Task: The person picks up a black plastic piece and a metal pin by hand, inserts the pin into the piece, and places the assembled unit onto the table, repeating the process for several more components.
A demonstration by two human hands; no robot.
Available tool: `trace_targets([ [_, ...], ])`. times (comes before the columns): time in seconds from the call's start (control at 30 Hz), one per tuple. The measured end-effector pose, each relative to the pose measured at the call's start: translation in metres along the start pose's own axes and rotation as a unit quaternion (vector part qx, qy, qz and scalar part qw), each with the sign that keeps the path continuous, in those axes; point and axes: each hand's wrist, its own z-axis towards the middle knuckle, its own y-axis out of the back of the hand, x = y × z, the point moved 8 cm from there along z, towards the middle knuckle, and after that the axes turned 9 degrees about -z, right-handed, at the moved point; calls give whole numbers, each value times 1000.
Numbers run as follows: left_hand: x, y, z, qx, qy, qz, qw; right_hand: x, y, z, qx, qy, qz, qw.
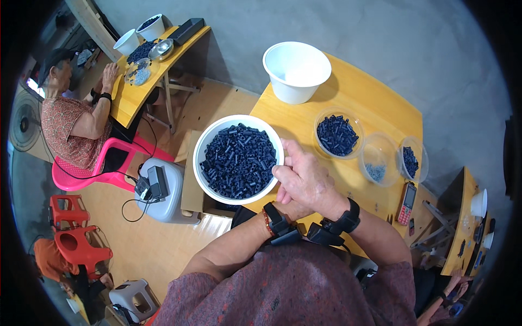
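A white bowl full of short dark-blue tube pieces is held up left of the table's near edge. My right hand grips its right rim, thumb on top and fingers curled round the outside. My left hand lies just below the right one, close to the bowl; its fingers are hidden, so its grip does not show. On the yellow table stand a white tub, a clear bowl of dark tubes, a clear bowl with small grey pieces and another with dark tubes.
A red mobile phone lies near the table's right side. Beneath the held bowl is a cardboard box, with a grey stool beside it. At the far left a person works at another table; red stools stand lower left.
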Motion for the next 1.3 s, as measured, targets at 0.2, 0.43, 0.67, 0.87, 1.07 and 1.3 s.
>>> trace_targets([
  [0.2,-16,8,16,31,-19,98,995,-11,-9,0,20,27,-33,999],
  [0.43,-13,7,17,59,1,108,992,-6,-7,-1,-17,52,-117,992],
  [0.67,-15,14,18,57,78,2,995,-4,4,2,-3,97,-80,992],
  [0.87,-6,4,8,-57,-42,22,997,-17,42,-18,-63,151,-36,986],
  [1.07,-1,11,12,26,56,-14,998,-57,107,-67,-164,14,100,981],
  [1.3,3,24,11,-54,22,-131,990,-104,103,-91,-238,71,-48,967],
])
